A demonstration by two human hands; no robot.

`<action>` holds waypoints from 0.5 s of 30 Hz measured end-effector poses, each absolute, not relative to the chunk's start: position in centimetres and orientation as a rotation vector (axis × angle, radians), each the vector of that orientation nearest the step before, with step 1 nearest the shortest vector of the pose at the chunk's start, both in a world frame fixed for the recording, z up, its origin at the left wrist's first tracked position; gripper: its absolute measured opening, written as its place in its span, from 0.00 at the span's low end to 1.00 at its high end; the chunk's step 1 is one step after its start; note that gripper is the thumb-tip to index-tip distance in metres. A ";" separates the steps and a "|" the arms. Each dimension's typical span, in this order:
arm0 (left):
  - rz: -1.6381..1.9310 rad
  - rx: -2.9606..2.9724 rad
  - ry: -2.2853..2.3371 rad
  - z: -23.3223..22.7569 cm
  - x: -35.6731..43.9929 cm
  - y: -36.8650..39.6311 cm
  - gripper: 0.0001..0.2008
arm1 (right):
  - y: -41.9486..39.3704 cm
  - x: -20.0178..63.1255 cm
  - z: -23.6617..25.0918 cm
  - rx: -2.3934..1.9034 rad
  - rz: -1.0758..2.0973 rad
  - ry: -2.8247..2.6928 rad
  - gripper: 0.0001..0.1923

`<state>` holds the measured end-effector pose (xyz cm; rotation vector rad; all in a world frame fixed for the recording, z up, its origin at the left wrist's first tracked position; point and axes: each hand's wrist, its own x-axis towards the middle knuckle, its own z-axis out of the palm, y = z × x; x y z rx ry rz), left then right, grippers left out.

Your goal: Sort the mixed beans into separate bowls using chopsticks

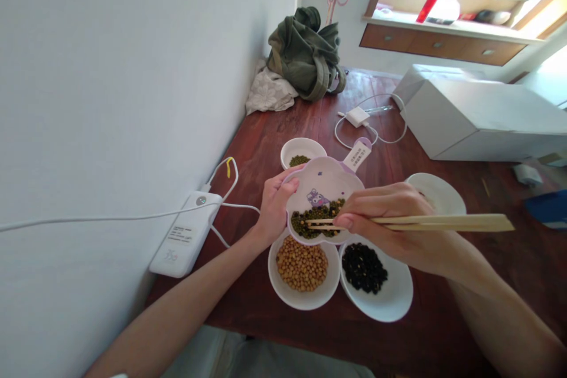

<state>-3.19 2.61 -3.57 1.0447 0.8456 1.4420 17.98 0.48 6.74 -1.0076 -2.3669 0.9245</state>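
Note:
My left hand (275, 204) grips the left rim of a lilac-edged, scalloped bowl (305, 186) with a cartoon print and a short labelled handle. Mixed green and yellowish beans (316, 217) lie along its near side. In my right hand (390, 215) is a pair of wooden chopsticks (452, 222), their tips down among these beans. Just below the scalloped bowl stand a white bowl (304, 301) of tan soybeans (302, 264) and another white bowl (398, 295) of black beans (364, 267). Behind it, a white bowl (305, 144) holds small green beans (299, 160).
A white dish (443, 192) sits partly behind my right hand. At left, a white power bank (186, 236) with cables leans by the wall. Farther back are a green bag (305, 53), a charger (357, 117) with its cable, and a large white box (482, 112).

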 end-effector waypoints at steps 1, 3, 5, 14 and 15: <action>1.436 1.052 0.829 -3.6 -3.2 2.6 0.18 | 0.5 17.9 6.7 -1.021 0.930 -2.361 0.18; 1.424 1.072 0.814 -3.7 -3.3 2.6 0.18 | 0.6 17.9 6.6 -1.020 0.931 -2.360 0.18; 1.424 1.081 0.811 -3.8 -3.3 2.6 0.19 | 0.7 18.0 6.5 -1.008 0.922 -2.365 0.16; 1.420 1.053 0.849 -3.7 -3.3 2.6 0.20 | 0.5 18.0 6.5 -1.004 0.898 -2.379 0.16; 1.421 1.049 0.838 -3.7 -3.3 2.6 0.20 | 0.5 18.0 6.5 -1.019 0.911 -2.375 0.17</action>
